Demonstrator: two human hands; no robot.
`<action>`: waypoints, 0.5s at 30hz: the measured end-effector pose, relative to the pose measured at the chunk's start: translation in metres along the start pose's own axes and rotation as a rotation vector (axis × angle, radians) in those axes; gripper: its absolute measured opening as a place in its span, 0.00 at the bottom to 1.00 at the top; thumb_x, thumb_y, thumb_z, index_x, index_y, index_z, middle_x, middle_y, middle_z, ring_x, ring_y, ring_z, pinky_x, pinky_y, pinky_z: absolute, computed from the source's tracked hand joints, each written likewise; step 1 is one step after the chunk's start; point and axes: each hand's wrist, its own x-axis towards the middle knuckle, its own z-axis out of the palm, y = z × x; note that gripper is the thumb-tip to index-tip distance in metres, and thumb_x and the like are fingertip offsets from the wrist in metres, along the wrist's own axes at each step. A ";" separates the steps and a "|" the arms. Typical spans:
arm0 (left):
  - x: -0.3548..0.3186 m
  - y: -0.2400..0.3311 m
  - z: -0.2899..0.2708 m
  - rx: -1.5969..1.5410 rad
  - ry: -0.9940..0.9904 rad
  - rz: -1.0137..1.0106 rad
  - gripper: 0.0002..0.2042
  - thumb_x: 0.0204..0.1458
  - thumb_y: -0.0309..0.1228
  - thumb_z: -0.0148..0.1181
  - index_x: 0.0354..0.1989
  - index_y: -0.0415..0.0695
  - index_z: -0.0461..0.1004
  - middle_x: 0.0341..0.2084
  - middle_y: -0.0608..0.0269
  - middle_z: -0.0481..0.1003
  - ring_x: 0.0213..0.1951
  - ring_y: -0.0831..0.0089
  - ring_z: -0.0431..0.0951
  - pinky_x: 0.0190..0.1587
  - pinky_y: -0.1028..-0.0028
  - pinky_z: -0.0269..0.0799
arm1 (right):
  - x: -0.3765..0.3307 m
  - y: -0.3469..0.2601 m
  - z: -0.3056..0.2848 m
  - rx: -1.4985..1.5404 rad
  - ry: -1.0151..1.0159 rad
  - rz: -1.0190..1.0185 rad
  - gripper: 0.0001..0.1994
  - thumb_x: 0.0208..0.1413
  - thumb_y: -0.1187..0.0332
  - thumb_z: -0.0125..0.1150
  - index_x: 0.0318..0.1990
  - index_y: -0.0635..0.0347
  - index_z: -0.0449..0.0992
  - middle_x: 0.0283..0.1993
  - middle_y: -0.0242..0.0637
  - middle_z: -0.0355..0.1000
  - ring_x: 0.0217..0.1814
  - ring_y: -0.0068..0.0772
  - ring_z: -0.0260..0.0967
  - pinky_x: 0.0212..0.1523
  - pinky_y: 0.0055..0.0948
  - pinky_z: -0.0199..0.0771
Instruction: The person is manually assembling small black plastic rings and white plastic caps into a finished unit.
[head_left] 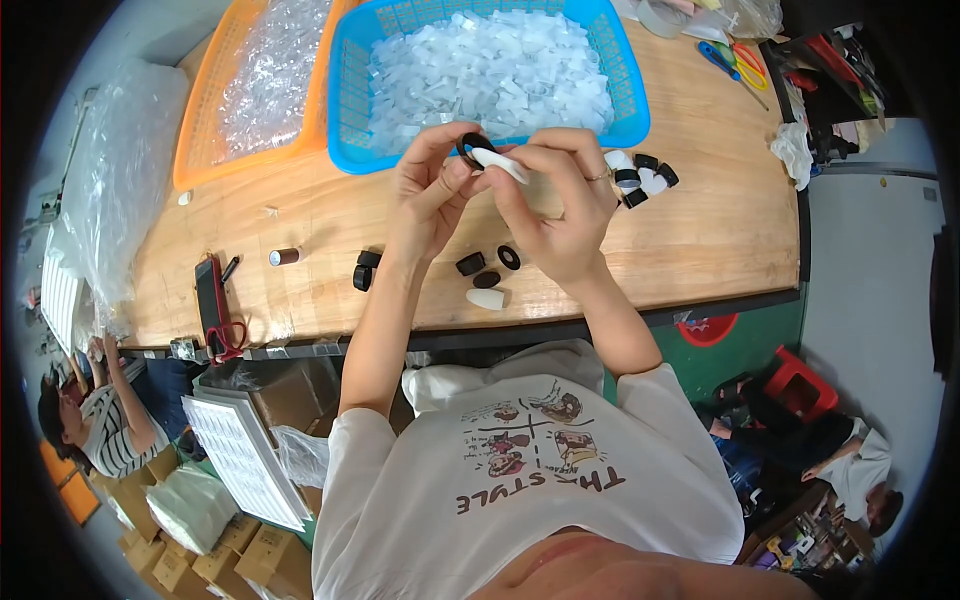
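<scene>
My left hand (425, 200) pinches a black ring-shaped part (464, 146) between thumb and fingers, just in front of the blue basket. Against that ring, my right hand (568, 205) grips a white elongated piece (507, 165) with rounded sides. The two parts touch; whether one sits inside the other I cannot tell. On the table below my hands lie a short black cylinder (470, 263), a black ring (509, 257), a black oval piece (487, 280) and a white rounded piece (486, 298). Black caps (364, 270) rest beside my left forearm.
A blue basket (346, 95) of small clear pieces stands ahead, beside an orange basket (192, 135) of clear plastic. Several black and white parts (641, 178) lie right; scissors (748, 68) lie farther back. A phone (211, 295) and brown cylinder (284, 256) are left. Other people sit at both sides.
</scene>
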 end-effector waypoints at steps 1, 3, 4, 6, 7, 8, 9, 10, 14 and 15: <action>-0.001 -0.001 -0.001 0.026 0.028 0.003 0.15 0.56 0.21 0.55 0.52 0.38 0.68 0.49 0.55 0.69 0.48 0.67 0.76 0.51 0.67 0.78 | -0.001 0.001 0.000 0.000 0.000 0.000 0.08 0.45 0.72 0.69 0.32 0.61 0.77 0.35 0.35 0.68 0.30 0.28 0.68 0.26 0.23 0.67; -0.001 -0.001 0.000 0.027 0.025 0.004 0.15 0.56 0.21 0.55 0.52 0.38 0.68 0.49 0.57 0.69 0.48 0.68 0.75 0.51 0.68 0.78 | -0.002 0.002 0.001 -0.020 -0.007 0.007 0.08 0.44 0.72 0.69 0.32 0.60 0.76 0.35 0.35 0.68 0.30 0.29 0.67 0.25 0.24 0.66; -0.001 0.000 0.001 0.027 0.022 0.006 0.14 0.55 0.21 0.56 0.51 0.38 0.69 0.48 0.59 0.69 0.47 0.69 0.75 0.51 0.69 0.78 | -0.002 0.002 0.001 -0.019 -0.007 0.008 0.08 0.44 0.72 0.69 0.32 0.60 0.76 0.35 0.35 0.68 0.30 0.29 0.67 0.25 0.24 0.66; -0.002 0.000 0.002 0.040 0.025 0.012 0.14 0.55 0.20 0.56 0.51 0.38 0.70 0.48 0.59 0.69 0.47 0.69 0.75 0.51 0.69 0.78 | -0.002 0.003 0.001 -0.027 -0.013 -0.014 0.08 0.43 0.73 0.69 0.32 0.60 0.76 0.34 0.35 0.68 0.29 0.30 0.66 0.25 0.25 0.66; -0.002 0.000 0.002 0.052 0.028 0.019 0.13 0.56 0.20 0.55 0.50 0.38 0.70 0.48 0.58 0.69 0.47 0.69 0.75 0.51 0.69 0.78 | -0.002 0.004 0.001 -0.027 -0.013 -0.014 0.08 0.43 0.73 0.69 0.32 0.60 0.76 0.34 0.35 0.68 0.29 0.30 0.66 0.25 0.25 0.66; -0.002 0.001 0.003 0.052 0.029 0.019 0.13 0.56 0.20 0.55 0.50 0.38 0.70 0.48 0.58 0.69 0.47 0.69 0.75 0.51 0.69 0.78 | -0.002 0.004 0.001 -0.030 -0.021 -0.013 0.09 0.43 0.73 0.69 0.33 0.60 0.76 0.34 0.36 0.68 0.30 0.31 0.66 0.26 0.25 0.66; -0.001 0.003 0.005 0.037 0.020 0.016 0.13 0.56 0.20 0.54 0.50 0.37 0.71 0.47 0.58 0.69 0.47 0.69 0.75 0.50 0.69 0.78 | -0.003 0.004 0.001 -0.034 -0.030 -0.013 0.09 0.43 0.73 0.69 0.33 0.60 0.76 0.34 0.36 0.68 0.30 0.31 0.66 0.26 0.26 0.66; -0.001 0.004 0.006 0.022 0.011 0.012 0.12 0.56 0.19 0.53 0.49 0.36 0.71 0.46 0.58 0.69 0.47 0.69 0.75 0.50 0.69 0.78 | -0.003 0.004 0.001 -0.033 -0.030 -0.013 0.09 0.43 0.73 0.69 0.33 0.60 0.76 0.34 0.36 0.68 0.30 0.31 0.66 0.26 0.26 0.66; -0.001 0.003 0.007 0.050 0.025 0.029 0.12 0.57 0.18 0.50 0.48 0.35 0.72 0.45 0.57 0.69 0.47 0.68 0.76 0.49 0.70 0.79 | -0.003 0.004 0.002 -0.021 -0.037 -0.001 0.09 0.43 0.73 0.68 0.33 0.60 0.76 0.34 0.36 0.68 0.30 0.32 0.66 0.27 0.26 0.66; -0.001 0.003 0.008 0.073 0.036 0.030 0.12 0.57 0.17 0.50 0.48 0.35 0.73 0.45 0.58 0.69 0.47 0.68 0.76 0.49 0.70 0.79 | -0.004 0.004 0.003 -0.021 -0.034 -0.001 0.09 0.44 0.73 0.68 0.33 0.60 0.75 0.34 0.36 0.68 0.31 0.32 0.66 0.27 0.26 0.66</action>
